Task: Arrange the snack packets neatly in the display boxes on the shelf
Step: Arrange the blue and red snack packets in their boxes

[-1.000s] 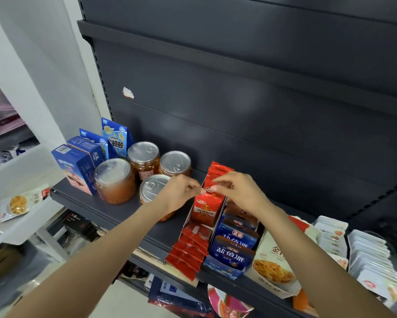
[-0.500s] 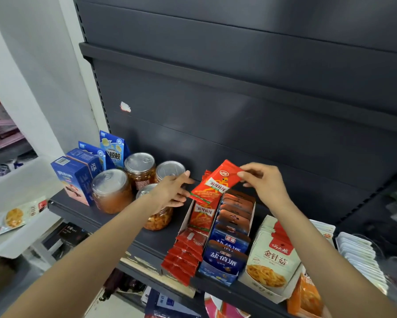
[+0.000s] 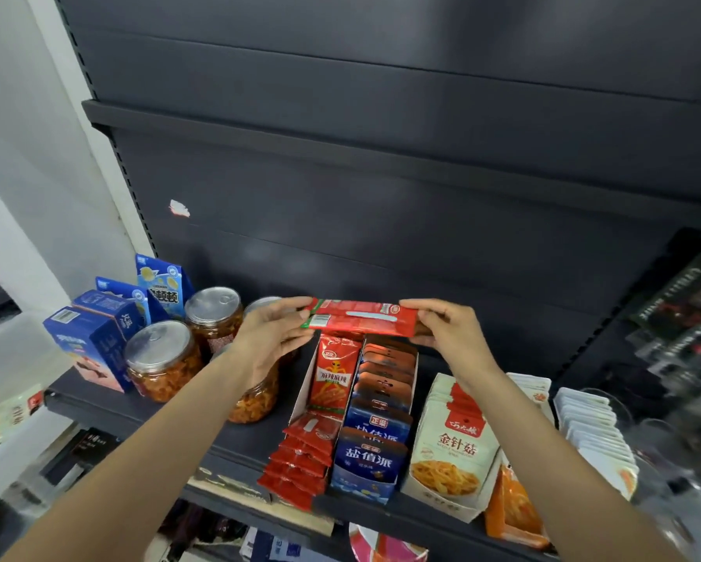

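Snack packets are the whole game here, and right now a red packet point(image 3: 361, 321) is up in the air, turned sideways above the back end of the red display box point(image 3: 303, 393). Left hand point(image 3: 269, 342) pinches its 9 o'clock end, right hand point(image 3: 448, 332) pinches the 3 o'clock end, fingers curled on the edges.

What could go sideways, imo: that film looks glossy and slick, so a light pinch might slip and drop it behind the row. It's also flat and floppy, so pushing it in crooked could buckle it or knock over the one upright red packet point(image 3: 332, 375) at 6 o'clock of it. The red ones at the box front point(image 3: 300, 460) already lie fanned out and spilling toward the shelf point(image 3: 170, 407) lip, so a bump there could send them off.

Jars point(image 3: 162, 358) at 9 o'clock look hard, with shiny foil lids; left elbow passes close.
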